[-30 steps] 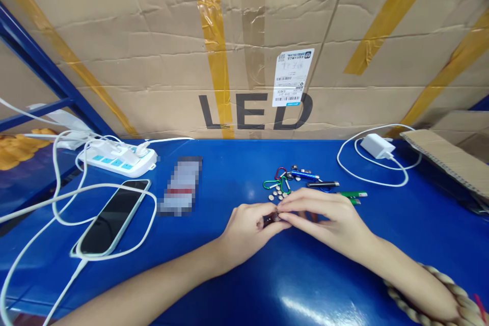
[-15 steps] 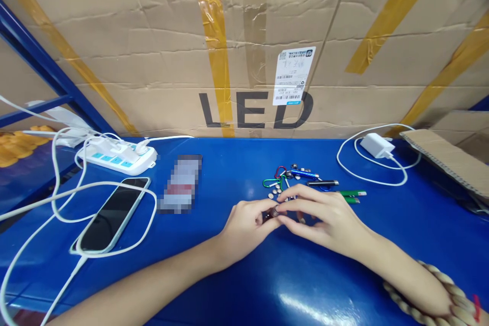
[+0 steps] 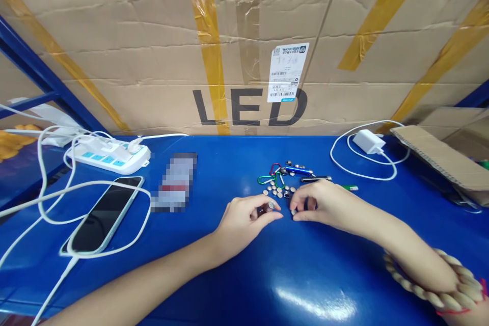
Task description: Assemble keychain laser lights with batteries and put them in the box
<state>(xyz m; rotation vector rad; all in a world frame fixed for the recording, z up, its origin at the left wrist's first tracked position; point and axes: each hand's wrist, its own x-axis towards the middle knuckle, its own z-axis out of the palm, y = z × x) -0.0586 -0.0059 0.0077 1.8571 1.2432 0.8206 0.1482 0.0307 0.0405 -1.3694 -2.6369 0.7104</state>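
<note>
My left hand [image 3: 240,224] is closed round a small dark metal tube [image 3: 270,206], whose round silvery end faces up between thumb and index finger. Just to the right, my right hand [image 3: 319,201] pinches a small silvery button cell [image 3: 293,212] between thumb and fingertips, apart from the tube. Several loose button cells [image 3: 280,194] lie behind the hands. Around them are a green carabiner [image 3: 266,180], a red carabiner [image 3: 275,167], a blue metal tube [image 3: 299,170], a black one [image 3: 316,179] and a green one [image 3: 350,188], partly hidden by my right hand.
On the left of the blue table [image 3: 244,285] are a phone [image 3: 105,214] with white cables over it and a white power strip [image 3: 114,158]. A blurred-out object [image 3: 174,183] lies nearby. A white charger [image 3: 369,141] is at the right; a large cardboard box [image 3: 153,61] stands behind.
My right hand has drawn back to the right from the tube and now pinches a button cell. My left hand still holds the tube. The view has shifted slightly.
</note>
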